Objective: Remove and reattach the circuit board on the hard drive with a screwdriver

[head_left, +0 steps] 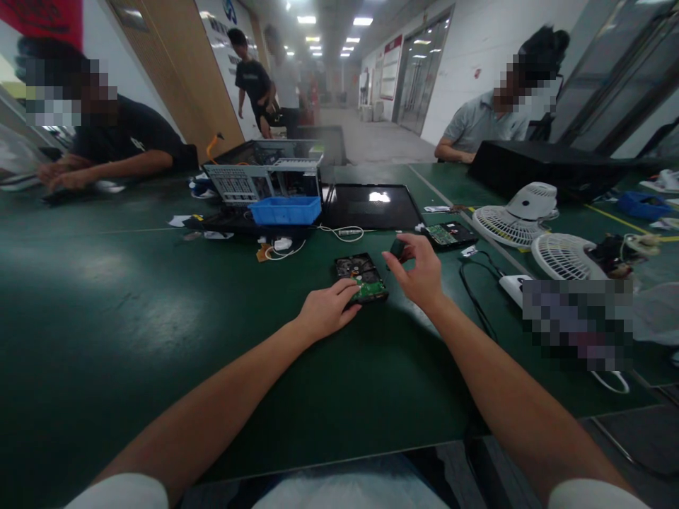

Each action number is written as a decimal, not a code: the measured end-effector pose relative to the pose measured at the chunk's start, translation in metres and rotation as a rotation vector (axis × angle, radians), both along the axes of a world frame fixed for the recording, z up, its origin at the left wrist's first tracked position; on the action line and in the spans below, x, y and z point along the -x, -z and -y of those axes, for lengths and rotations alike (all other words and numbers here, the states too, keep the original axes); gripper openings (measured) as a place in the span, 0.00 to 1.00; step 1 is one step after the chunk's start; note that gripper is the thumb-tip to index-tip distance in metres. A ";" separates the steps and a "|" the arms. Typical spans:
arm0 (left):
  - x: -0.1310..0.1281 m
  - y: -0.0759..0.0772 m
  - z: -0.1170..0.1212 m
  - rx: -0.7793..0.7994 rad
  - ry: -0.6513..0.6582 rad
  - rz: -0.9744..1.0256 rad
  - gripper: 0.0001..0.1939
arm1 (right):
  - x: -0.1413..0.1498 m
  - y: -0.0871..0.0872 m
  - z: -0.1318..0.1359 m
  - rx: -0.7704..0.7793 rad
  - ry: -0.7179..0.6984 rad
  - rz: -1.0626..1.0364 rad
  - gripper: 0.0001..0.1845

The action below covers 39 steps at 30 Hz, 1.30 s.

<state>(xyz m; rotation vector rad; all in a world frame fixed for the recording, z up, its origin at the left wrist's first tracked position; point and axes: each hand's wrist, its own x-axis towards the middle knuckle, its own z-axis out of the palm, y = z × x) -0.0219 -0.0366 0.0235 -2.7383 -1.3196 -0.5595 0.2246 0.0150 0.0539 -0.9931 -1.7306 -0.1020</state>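
A hard drive [361, 272] lies on the green table in front of me, its dark casing and green circuit board facing up. My left hand [329, 309] grips its near left edge, with the fingers over the board and the thumb at the near side. Just right of the drive, raised above the table, my right hand [419, 272] pinches what looks like a screwdriver [397, 247] with a short dark handle. Its tip is too small to make out. Behind the right hand lies a second drive-like part [450, 235] with a green board.
An open computer case [238, 182], a blue tray [286, 211] and a black flat panel [371, 205] stand beyond the drive. White fan parts [512, 223], cables [472, 290] and a white power strip [513, 286] lie to the right. People sit across the table; others stand behind.
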 end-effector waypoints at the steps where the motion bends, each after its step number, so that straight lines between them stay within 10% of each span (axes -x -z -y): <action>1: 0.000 0.001 0.000 0.003 -0.001 0.001 0.20 | 0.000 -0.001 0.001 -0.004 -0.003 0.008 0.21; 39: -0.007 0.006 -0.009 0.032 -0.058 0.133 0.18 | -0.001 0.002 -0.006 -0.019 0.037 -0.065 0.21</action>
